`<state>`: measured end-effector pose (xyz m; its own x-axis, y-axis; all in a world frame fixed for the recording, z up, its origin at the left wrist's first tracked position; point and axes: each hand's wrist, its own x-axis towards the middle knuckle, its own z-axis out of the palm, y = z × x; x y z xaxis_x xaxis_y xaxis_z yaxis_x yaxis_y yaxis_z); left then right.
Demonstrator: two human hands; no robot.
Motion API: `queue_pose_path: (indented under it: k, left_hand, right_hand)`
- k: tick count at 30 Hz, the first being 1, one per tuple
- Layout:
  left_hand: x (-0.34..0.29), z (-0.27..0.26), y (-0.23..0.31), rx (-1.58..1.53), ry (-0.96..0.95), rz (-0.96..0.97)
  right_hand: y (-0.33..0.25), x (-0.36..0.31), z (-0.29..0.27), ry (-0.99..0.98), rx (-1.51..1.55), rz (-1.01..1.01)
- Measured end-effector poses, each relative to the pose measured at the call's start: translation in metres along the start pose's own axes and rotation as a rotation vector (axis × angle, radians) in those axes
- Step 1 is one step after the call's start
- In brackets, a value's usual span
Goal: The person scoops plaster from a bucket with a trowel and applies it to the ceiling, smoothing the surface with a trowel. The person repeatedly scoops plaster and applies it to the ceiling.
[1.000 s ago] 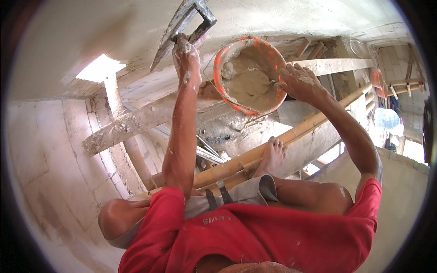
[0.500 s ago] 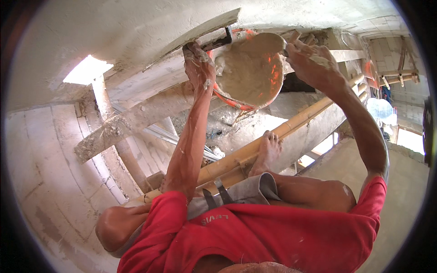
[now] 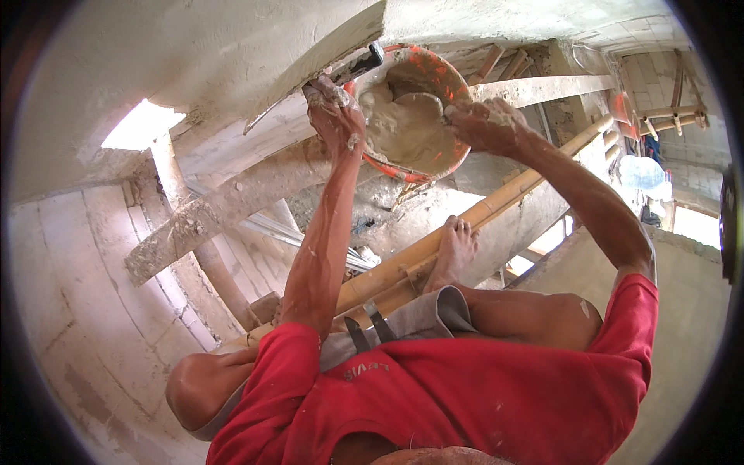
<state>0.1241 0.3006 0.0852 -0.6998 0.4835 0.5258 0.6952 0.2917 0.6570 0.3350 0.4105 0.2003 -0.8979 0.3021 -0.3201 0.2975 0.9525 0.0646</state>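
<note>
My left hand (image 3: pixel 335 118) is closed round the dark handle of a plastering trowel (image 3: pixel 333 56), its long flat blade tilted up beside the wall. Just to its right is an orange bucket (image 3: pixel 403 175), its inside coated with pale wet plaster (image 3: pixel 381 116). My right hand (image 3: pixel 491 126), at the bucket's right rim, grips a small round-bladed trowel (image 3: pixel 425 108). That blade lies down in the plaster and is smeared with it. Both hands have plaster on them.
Bamboo poles (image 3: pixel 387 280) and a rough plank (image 3: pixel 225 221) cross below me, with my bare foot (image 3: pixel 457 252) on the bamboo. A plastered wall (image 3: pixel 232 46) curves overhead on the left. A light-coloured board (image 3: pixel 542 91) runs behind the bucket.
My right hand has moved left and down, bringing the round-bladed trowel from the bucket's upper rim into the plaster. The plastering trowel in my left hand has shifted slightly left.
</note>
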Motion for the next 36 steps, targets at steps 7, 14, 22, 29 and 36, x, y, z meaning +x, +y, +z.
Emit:
queue_pose_path:
  k: [7,14,22,29,36]
  left_hand:
    - [-0.011,0.003,-0.002,0.211,0.086,0.088]
    - [-0.009,0.007,-0.005,0.226,0.051,0.080]
    - [-0.013,0.010,-0.013,0.226,0.065,0.099]
    - [-0.001,0.007,-0.011,0.098,-0.102,-0.047]
    - [0.002,0.002,-0.009,0.025,0.081,0.048]
  right_hand:
    - [-0.010,-0.004,0.013,-0.024,0.320,0.042]
    - [-0.010,-0.008,0.012,-0.231,0.596,0.258]
    - [-0.011,-0.029,0.005,-0.315,1.048,0.505]
    - [-0.018,-0.037,0.024,-0.061,1.008,0.402]
    - [-0.015,-0.029,-0.049,-0.002,0.108,0.224]
